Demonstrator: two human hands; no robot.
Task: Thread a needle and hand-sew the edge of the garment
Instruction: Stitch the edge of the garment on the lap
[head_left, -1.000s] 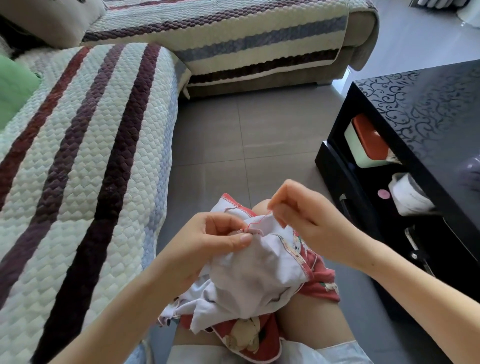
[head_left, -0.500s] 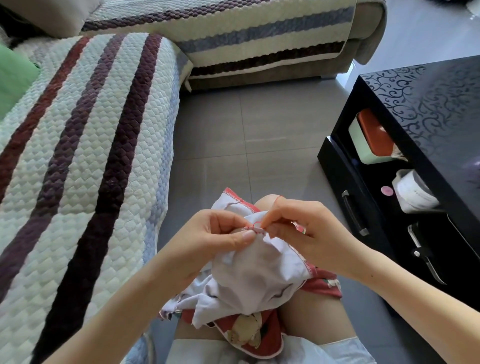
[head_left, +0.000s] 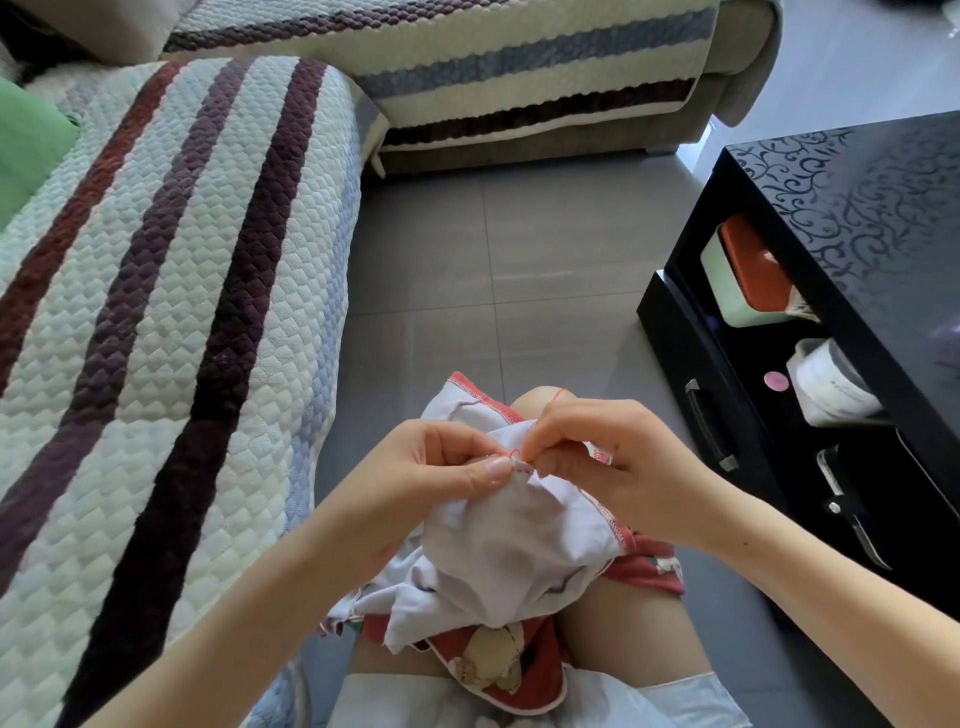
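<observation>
L hand (head_left: 436, 467) grips the garment (head_left: 509, 545): thumb on top, other fingers curled under, bunching the white fabric so the red-trimmed hem sits at the thumb tip. R hand (head_left: 618, 462) is directly opposite, fingers curled, thumb + index tips pinched together on the same hem, just beside the L thumb. We can't resolve a needle btw those tips, too small. Red thread (head_left: 515, 456) is visible as a small loop and short stitches at the pinch pt. A thin strand then runs up along the R index finger and arcs over the knuckle.

The garment lies on our lap over bare knees, lower centre of view. The rest of it is bunched btw the thighs, w/ a red section carrying a cartoon print at the bottom. The hands nearly touch each other at the seam.

Surroundings:
- **Left:** quilted sofa cover (head_left: 156, 312) w/ dark stripes, green cushion (head_left: 26, 150) at its far left edge.
- **Ahead:** grey tile floor (head_left: 493, 249).
- **Right:** black coffee table (head_left: 857, 208), glossy top w/ scroll pattern.
- **Open shelf under the top:** tissue box (head_left: 748, 275) w/ orange lid, white roll (head_left: 826, 387), small pink disc (head_left: 775, 381), and a knife-like tool (head_left: 852, 519) nearer to us.
- **Lower front of the table:** drawer handle (head_left: 709, 434).
</observation>
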